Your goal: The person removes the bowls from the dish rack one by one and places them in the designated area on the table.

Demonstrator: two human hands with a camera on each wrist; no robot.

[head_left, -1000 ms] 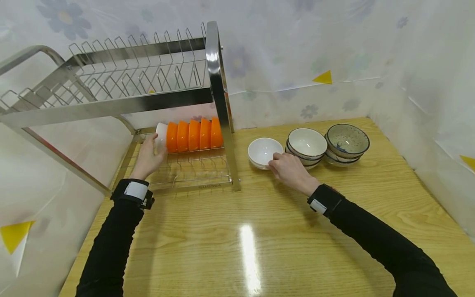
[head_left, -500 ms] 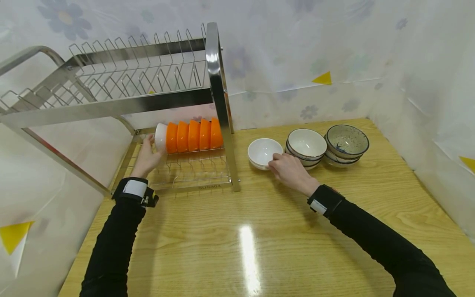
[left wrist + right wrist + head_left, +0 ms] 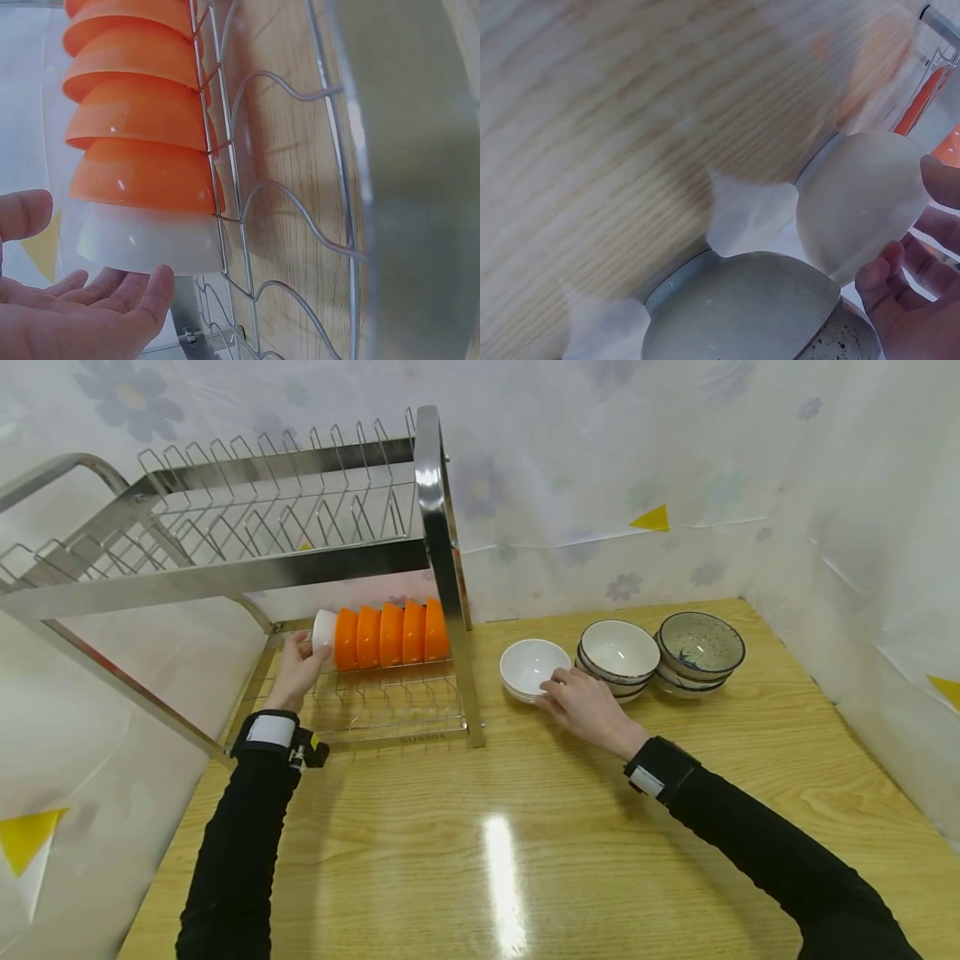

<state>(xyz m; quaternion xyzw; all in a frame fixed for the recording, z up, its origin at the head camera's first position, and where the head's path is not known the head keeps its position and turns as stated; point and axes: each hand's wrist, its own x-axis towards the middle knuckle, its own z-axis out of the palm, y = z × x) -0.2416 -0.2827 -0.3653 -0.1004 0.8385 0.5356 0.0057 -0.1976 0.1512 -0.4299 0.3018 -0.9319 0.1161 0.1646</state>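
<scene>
On the lower tier of the metal dish rack [image 3: 453, 635], a white bowl [image 3: 324, 629] stands on its side at the left end of a row of orange bowls [image 3: 390, 635]. My left hand [image 3: 296, 670] is at its base; the left wrist view shows straight fingertips [image 3: 159, 289] touching the white base and the thumb held apart. Right of the rack, nested white bowls [image 3: 531, 665] stand upright on the table. My right hand [image 3: 585, 703] pinches their near right rim, with the thumb and curled fingers also at the bowl edge in the right wrist view.
Beside the white bowls stand a stack of dark-rimmed cream bowls [image 3: 619, 649] and a stack of speckled bowls [image 3: 701, 645]. The rack's upper tier [image 3: 285, 518] of wire slots overhangs my left hand. A patterned sheet [image 3: 555, 460] hangs behind the wooden table [image 3: 420, 852].
My left wrist has turned and the forearm has shifted slightly right, with the thumb coming away from the white bowl. My right hand stays at the rim, its fingers slightly shifted.
</scene>
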